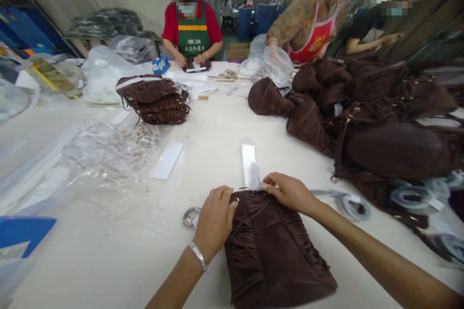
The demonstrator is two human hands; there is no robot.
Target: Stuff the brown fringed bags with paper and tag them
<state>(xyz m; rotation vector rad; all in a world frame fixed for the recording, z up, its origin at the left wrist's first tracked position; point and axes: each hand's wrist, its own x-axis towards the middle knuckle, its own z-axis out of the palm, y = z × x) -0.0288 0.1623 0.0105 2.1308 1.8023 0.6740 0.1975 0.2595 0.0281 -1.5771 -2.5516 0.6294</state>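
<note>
A dark brown gathered handbag (275, 256) lies on the table in front of me, its opening facing away. My left hand (217, 219), with a silver bracelet at the wrist, is closed on the left corner of the bag's top edge, beside a gold eyelet. At the right of that edge my right hand (288, 193) is closed, thumb and fingers pinching by the rim; its fingertips are partly hidden. A white strip in clear plastic (248, 157) lies at the bag's mouth, near my right fingertips. One rolled strap (190, 217) sits left of my left hand.
Brown bags (395, 149) are heaped at the right, with plastic-wrapped straps (353, 206) nearby. A stack of brown bags (154, 101), crumpled clear plastic (105, 159) and a white card (167, 161) lie to the left. Co-workers (192, 24) stand across the table.
</note>
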